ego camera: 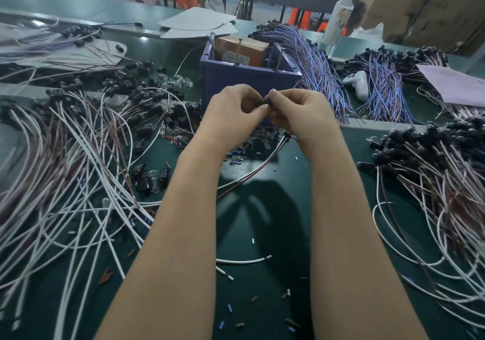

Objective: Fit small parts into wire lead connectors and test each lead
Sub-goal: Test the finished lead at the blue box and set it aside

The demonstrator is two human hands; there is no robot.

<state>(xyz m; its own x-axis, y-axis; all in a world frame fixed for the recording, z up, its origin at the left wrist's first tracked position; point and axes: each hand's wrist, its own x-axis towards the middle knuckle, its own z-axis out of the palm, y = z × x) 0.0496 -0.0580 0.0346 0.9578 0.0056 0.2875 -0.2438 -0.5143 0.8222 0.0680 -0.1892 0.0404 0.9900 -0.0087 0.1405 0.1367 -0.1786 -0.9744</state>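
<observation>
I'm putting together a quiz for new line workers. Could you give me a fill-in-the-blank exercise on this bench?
1. The left hand and right hand together pinch a small ____ connector.
2. A bundle of blue wires drapes past the purple box on its ____ side.
3. The leads spread at the person's left are mostly ____.
Missing words: black, right, white.

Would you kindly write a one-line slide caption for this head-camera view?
Left hand and right hand pinch a black connector over the green bench, before a purple box, amid heaped wire leads.
</observation>
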